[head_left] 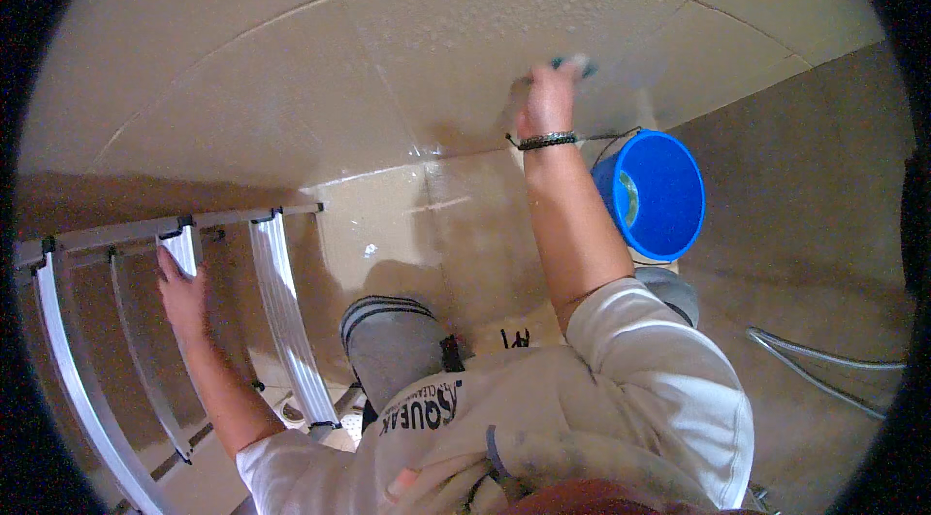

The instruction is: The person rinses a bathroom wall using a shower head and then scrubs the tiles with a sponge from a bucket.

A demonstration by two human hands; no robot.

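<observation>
My right hand [551, 103], with a dark bracelet at the wrist, is closed on a green-and-white scrub sponge [580, 65], pressed to the wet beige tiled wall [436, 79]. Motion blurs the sponge, and the hand partly hides it. Down at the left, my left hand [184, 297] grips a step of an aluminium stepladder [291, 311]. Just right of my right forearm is a blue bucket [671, 200] with something yellow-green inside, too unclear to name.
Droplets and suds cover the wall above my right hand. A brown wall [805, 185] adjoins it on the right. Lower right, a metal shower hose [761, 334] hangs in a loop. My grey-clad knee [393, 345] is bent between the ladder and the bucket.
</observation>
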